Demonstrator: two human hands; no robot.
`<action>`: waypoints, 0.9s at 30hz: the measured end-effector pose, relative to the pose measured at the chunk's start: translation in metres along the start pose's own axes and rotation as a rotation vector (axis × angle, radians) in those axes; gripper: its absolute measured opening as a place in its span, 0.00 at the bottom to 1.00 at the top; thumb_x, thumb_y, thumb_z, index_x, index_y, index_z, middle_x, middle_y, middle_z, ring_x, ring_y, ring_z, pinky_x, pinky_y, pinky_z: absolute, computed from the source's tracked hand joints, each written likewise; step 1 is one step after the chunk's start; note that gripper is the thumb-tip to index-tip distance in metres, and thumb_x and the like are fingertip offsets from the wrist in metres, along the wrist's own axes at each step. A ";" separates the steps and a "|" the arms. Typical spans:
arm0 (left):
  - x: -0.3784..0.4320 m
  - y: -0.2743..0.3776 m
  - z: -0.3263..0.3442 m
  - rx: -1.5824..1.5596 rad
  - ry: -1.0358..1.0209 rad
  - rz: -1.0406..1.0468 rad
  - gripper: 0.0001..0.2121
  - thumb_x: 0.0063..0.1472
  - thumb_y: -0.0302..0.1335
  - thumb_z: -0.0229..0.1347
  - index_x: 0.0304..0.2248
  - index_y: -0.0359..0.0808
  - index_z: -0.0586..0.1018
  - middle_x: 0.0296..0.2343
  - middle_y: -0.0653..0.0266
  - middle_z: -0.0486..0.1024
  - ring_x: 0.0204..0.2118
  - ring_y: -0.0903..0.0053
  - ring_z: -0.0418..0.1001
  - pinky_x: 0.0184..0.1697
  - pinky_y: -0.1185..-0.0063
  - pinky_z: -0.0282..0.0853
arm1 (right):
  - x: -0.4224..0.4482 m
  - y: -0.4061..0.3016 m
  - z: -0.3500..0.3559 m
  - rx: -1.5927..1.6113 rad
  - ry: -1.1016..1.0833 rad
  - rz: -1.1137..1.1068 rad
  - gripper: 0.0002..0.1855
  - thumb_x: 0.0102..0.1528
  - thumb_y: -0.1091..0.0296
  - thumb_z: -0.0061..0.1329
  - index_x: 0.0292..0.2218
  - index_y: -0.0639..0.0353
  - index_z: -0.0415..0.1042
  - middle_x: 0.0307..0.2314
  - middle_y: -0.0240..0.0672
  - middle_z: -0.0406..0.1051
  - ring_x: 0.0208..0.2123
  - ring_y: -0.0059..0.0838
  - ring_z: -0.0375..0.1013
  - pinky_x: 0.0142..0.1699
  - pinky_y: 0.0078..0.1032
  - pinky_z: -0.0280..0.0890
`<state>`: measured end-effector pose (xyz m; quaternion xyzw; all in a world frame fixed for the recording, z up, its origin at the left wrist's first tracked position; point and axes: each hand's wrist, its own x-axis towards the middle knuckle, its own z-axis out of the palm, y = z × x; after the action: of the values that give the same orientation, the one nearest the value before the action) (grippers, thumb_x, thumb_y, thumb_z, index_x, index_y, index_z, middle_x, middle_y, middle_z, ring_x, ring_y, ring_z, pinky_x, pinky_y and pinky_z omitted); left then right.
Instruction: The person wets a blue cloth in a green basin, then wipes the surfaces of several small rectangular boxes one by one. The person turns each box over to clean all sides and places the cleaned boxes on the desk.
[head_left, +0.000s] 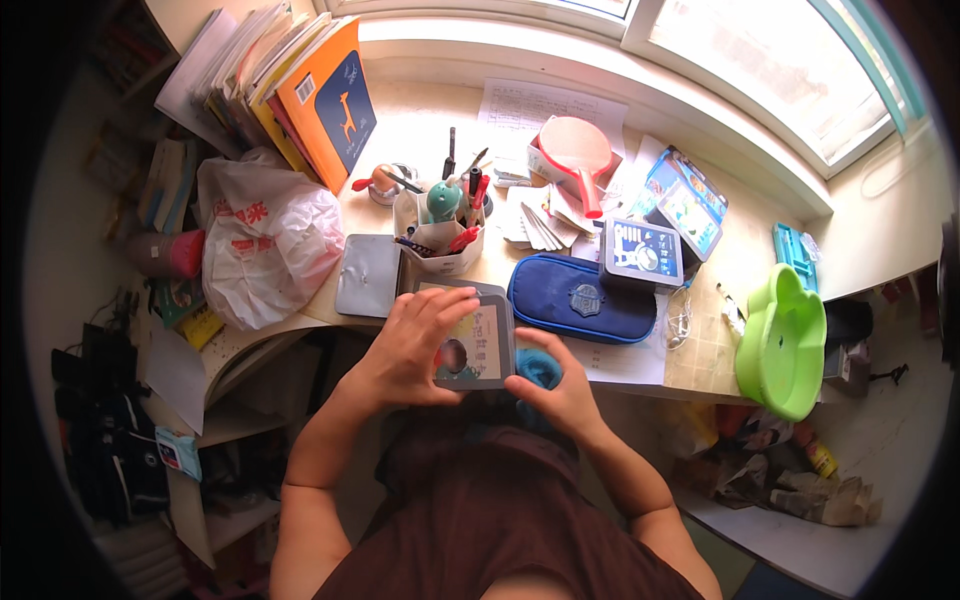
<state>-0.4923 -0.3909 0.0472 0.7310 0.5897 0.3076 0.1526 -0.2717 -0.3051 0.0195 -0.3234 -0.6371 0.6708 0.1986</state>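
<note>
Both of my hands hold a flat rectangular box (491, 341) with rounded corners, a grey rim and a printed lid, just over the desk's front edge. My left hand (420, 345) grips its left side, thumb below and fingers across the top. At the right side, my right hand (556, 382) touches the rim with thumb and fingertips. Beyond the box, a grey metal lid or case (368, 274) lies flat on the desk. A blue cloth (537, 367) shows between the box and my right hand. Right of the box lies a zipped blue pencil case (555, 292).
A pen holder (442, 259) full of pens stands behind the box. Leftward are a white plastic bag (262, 240) and upright books (322, 97). To the right sit printed tins (641, 251), a red table tennis bat (576, 150), earphones (679, 322) and a green plastic basin (784, 345).
</note>
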 end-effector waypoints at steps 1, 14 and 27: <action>-0.001 -0.003 0.001 0.030 -0.041 0.003 0.44 0.29 0.33 0.66 0.51 0.40 0.60 0.51 0.61 0.60 0.52 0.62 0.58 0.53 0.67 0.52 | -0.002 -0.001 0.002 -0.033 -0.017 0.057 0.32 0.46 0.60 0.58 0.49 0.61 0.64 0.37 0.39 0.70 0.39 0.24 0.68 0.46 0.22 0.62; 0.031 -0.034 -0.001 0.208 -0.266 0.119 0.35 0.30 0.34 0.65 0.44 0.43 0.68 0.51 0.60 0.61 0.51 0.62 0.59 0.53 0.66 0.54 | 0.021 0.032 0.013 -0.112 0.042 0.025 0.30 0.51 0.59 0.49 0.50 0.68 0.62 0.33 0.49 0.73 0.35 0.28 0.72 0.44 0.23 0.63; 0.025 -0.036 0.000 0.205 -0.298 0.102 0.38 0.34 0.39 0.67 0.49 0.43 0.67 0.54 0.61 0.58 0.58 0.67 0.53 0.60 0.65 0.47 | 0.022 0.034 0.013 -0.081 0.033 0.072 0.32 0.52 0.59 0.50 0.53 0.67 0.58 0.36 0.48 0.72 0.36 0.24 0.70 0.44 0.21 0.62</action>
<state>-0.5172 -0.3575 0.0334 0.8091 0.5510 0.1415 0.1474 -0.2914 -0.3033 -0.0177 -0.3647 -0.6485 0.6457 0.1715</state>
